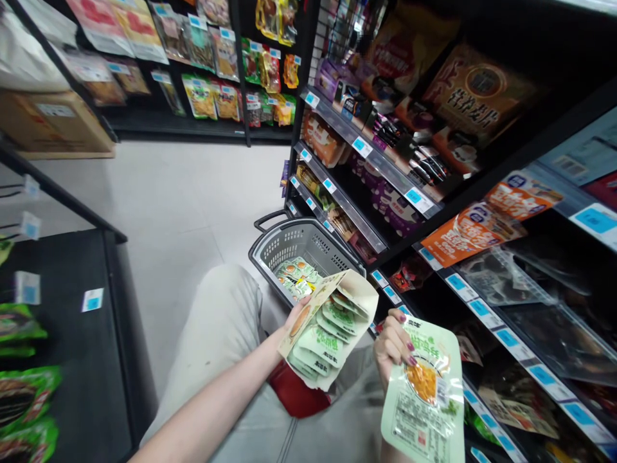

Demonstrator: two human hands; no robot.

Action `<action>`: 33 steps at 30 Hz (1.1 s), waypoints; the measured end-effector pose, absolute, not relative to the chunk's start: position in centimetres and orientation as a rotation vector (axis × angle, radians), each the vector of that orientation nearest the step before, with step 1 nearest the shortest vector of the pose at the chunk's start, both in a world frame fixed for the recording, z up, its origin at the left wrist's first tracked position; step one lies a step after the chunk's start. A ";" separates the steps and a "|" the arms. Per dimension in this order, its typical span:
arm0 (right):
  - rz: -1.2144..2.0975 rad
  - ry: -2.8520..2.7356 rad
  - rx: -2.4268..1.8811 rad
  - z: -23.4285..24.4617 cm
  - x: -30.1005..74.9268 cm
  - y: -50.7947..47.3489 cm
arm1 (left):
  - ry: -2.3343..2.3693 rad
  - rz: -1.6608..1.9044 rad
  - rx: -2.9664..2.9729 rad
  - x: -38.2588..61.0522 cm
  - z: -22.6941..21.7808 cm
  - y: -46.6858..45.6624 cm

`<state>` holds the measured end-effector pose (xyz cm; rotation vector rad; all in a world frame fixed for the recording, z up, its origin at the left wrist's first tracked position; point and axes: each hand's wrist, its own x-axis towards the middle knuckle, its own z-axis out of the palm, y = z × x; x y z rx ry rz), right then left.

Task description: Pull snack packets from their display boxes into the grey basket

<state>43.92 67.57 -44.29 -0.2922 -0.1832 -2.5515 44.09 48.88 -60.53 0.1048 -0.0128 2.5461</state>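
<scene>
My left hand is closed on the side of an open cardboard display box, its fingers partly hidden behind the box. Several flat pale-green food packets are stacked inside it, tilted toward me. In my right hand is one larger-looking pale-green food packet, gripped at its upper left edge. Its front carries a picture of orange-yellow food and printed text. Just beyond the box, a grey shopping basket stands on the floor, with more small green-and-white packets at its bottom.
Shelves with price tags and packaged food rise close on the right. A low black display with green bags is at the left. Bagged snacks hang on the back rack. A cardboard carton sits at the far left. A red object shows below the box.
</scene>
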 end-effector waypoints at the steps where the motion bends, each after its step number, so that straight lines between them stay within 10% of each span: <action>1: -2.537 -0.170 -0.258 -44.3 43.9 67.6 | -0.002 2.545 0.101 44.2 -60.3 48.9; 33: -2.541 0.405 0.055 -39.0 45.6 67.3 | 0.109 2.570 -0.004 44.7 -61.3 49.2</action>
